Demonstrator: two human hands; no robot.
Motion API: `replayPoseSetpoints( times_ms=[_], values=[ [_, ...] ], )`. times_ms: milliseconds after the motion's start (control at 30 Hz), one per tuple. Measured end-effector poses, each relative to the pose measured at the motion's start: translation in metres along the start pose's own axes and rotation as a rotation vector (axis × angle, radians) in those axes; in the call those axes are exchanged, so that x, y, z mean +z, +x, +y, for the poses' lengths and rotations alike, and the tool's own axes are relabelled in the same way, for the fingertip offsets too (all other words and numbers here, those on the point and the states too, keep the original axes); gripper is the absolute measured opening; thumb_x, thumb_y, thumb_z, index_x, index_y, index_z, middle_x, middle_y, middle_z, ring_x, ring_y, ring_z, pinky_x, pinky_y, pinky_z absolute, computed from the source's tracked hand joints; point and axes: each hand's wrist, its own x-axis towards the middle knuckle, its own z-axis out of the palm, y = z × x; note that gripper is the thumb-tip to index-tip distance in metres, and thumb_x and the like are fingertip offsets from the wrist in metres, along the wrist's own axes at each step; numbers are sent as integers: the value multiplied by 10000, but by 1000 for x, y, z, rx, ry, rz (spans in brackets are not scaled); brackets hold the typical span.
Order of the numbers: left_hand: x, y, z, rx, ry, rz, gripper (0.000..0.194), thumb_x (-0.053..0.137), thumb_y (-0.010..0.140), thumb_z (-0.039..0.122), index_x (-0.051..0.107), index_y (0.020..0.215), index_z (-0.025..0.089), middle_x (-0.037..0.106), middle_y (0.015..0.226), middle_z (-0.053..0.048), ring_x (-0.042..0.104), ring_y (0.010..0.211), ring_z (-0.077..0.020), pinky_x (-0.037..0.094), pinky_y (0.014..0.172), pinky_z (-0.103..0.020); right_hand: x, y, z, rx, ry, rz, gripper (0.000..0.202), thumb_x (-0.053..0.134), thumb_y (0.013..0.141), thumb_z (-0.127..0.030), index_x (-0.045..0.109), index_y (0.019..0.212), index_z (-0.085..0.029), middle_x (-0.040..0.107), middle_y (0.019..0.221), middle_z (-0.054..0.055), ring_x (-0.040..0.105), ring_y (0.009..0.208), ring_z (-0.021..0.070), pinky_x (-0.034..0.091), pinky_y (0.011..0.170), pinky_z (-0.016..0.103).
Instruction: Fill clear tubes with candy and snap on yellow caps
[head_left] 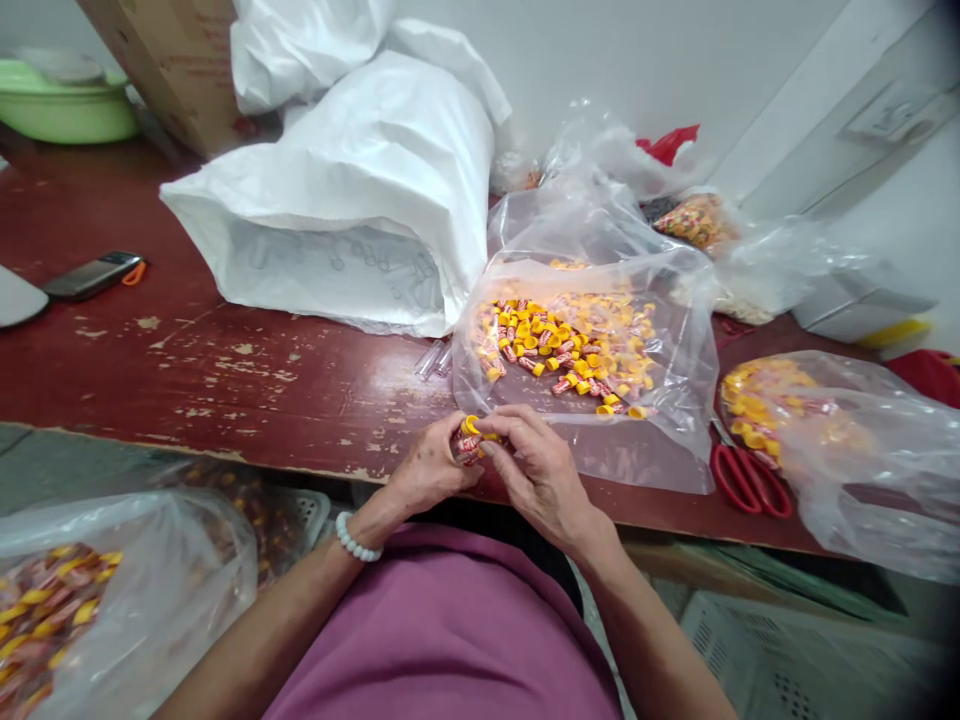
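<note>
At the table's front edge my left hand (431, 465) is closed around a few small red-and-white printed pieces with yellow caps (469, 447). Thumb and fingertips of my right hand (536, 475) are pinched together beside them, on a yellow cap (490, 436) that they partly hide. Just beyond my hands lies an open clear plastic bag (675, 350) with many like yellow-capped pieces (555, 340) spread inside. Several clear tubes (431, 360) rest on the table left of that bag. More clear tubes show in the mouth of a large white sack (390, 150).
Red-handled scissors (750, 480) lie at right, touching another bag of yellow-capped pieces (780, 400). A phone (94, 275) and green basin (67, 105) are at left on the worn red table (165, 370). Below the edge stand a filled bag (187, 560) and a pale crate (780, 660).
</note>
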Motion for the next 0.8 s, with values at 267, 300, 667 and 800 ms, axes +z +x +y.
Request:
replayPoseSetpoints(
  times_ms=[267,300,667,800],
  values=[
    [1,1,-7,-24,-37,8,244,662,595,152,534,803,152,507,695,44,433,616,-94,332,541,-195,12,-6,8,-43,-197,49,276,414,833,-68,597,977,-217,554,994,74,522,940,189,461,801,344],
    [1,1,-7,-24,-56,6,243,665,594,152,528,795,153,505,697,45,429,614,-92,332,538,-194,15,-9,8,-71,-255,31,298,407,819,-57,602,981,-212,559,994,81,513,924,199,457,791,357],
    [0,5,2,-167,-324,60,333,679,547,128,537,847,137,554,718,34,486,600,-80,401,546,-186,-12,15,58,67,-455,114,343,421,790,-59,634,1015,-207,612,1014,72,540,979,195,446,866,345],
    [-2,4,4,-264,-405,72,356,711,527,162,521,827,157,514,624,69,427,492,-54,352,449,-165,-52,32,116,418,-868,53,318,419,843,-105,678,1018,-162,641,983,121,535,937,223,414,844,344]
  ],
)
